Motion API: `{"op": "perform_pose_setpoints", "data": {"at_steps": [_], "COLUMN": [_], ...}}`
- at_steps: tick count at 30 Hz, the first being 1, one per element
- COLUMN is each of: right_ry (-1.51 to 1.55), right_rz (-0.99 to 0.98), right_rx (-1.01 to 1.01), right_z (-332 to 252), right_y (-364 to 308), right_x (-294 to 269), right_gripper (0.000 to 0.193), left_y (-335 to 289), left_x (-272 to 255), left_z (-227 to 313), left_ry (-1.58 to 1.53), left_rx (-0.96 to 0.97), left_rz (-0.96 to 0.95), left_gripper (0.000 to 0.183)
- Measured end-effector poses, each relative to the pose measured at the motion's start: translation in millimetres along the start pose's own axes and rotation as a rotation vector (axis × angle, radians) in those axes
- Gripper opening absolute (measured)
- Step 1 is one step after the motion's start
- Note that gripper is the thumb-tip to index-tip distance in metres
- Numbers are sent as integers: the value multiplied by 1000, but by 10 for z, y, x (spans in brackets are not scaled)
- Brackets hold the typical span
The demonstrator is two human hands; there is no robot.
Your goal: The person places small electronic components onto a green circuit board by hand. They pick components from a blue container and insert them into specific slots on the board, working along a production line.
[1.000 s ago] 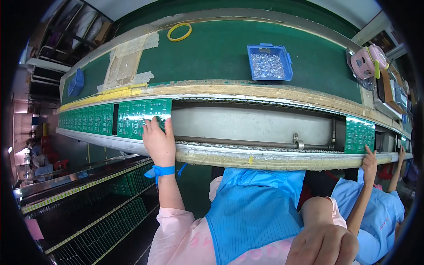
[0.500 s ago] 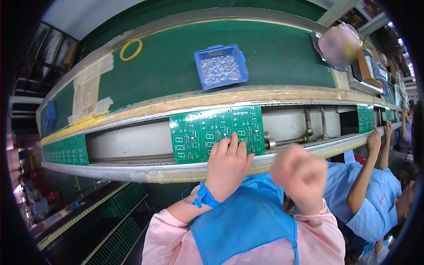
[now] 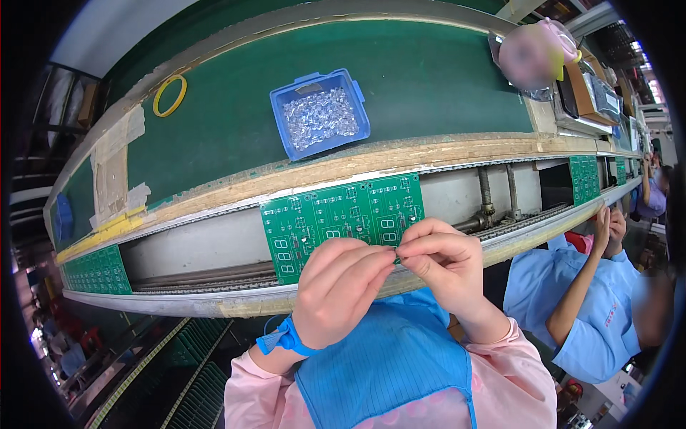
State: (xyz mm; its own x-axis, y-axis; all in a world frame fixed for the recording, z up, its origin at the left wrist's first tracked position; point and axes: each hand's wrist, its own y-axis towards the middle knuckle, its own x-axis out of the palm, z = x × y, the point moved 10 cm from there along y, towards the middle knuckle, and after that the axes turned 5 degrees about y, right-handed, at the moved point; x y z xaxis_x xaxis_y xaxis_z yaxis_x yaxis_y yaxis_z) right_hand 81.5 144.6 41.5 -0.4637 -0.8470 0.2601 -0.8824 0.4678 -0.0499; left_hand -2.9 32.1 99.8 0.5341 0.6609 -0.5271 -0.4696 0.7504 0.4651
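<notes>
A green circuit board (image 3: 341,207) with white digit outlines and several small parts lies across the conveyor rails in front of me. My left hand (image 3: 339,289), with a blue wrist strap (image 3: 286,337), is over the board's near edge. My right hand (image 3: 446,264) meets it there, fingertip to fingertip. Both hands are pinched closed around something too small and too covered to name. Behind the rail stands a blue bin (image 3: 320,118) full of small clear pieces.
More green boards sit on the conveyor, one at the left (image 3: 98,270) and one at the right (image 3: 584,180). A yellow tape ring (image 3: 170,96) lies on the green bench. A co-worker in a light blue shirt (image 3: 597,314) works at my right. Racked boards (image 3: 193,393) stand below left.
My left hand has lifted off the board and turned its fingers toward the right. My right hand has come in from the right, and the fingertips now meet.
</notes>
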Motion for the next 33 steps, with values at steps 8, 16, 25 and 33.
{"op": "perform_pose_setpoints", "data": {"at_steps": [8, 16, 25, 33], "right_ry": [-248, -326, -290, -509], "right_rz": [-44, -123, -117, -26], "right_rx": [-202, -383, -310, -241], "right_z": [-204, -378, -372, -351], "right_y": [48, 56, 60, 341], "right_x": [101, 204, 161, -182], "right_gripper": [17, 17, 10, 10], "left_y": [-8, -27, -12, 325], "left_x": [5, 6, -7, -71], "left_z": [-108, -183, -61, -216], "left_ry": [-131, -304, -209, 107], "left_rx": [-92, -181, -46, -11], "left_rz": [-6, -49, -49, -25], "left_gripper": [19, 17, 21, 22]}}
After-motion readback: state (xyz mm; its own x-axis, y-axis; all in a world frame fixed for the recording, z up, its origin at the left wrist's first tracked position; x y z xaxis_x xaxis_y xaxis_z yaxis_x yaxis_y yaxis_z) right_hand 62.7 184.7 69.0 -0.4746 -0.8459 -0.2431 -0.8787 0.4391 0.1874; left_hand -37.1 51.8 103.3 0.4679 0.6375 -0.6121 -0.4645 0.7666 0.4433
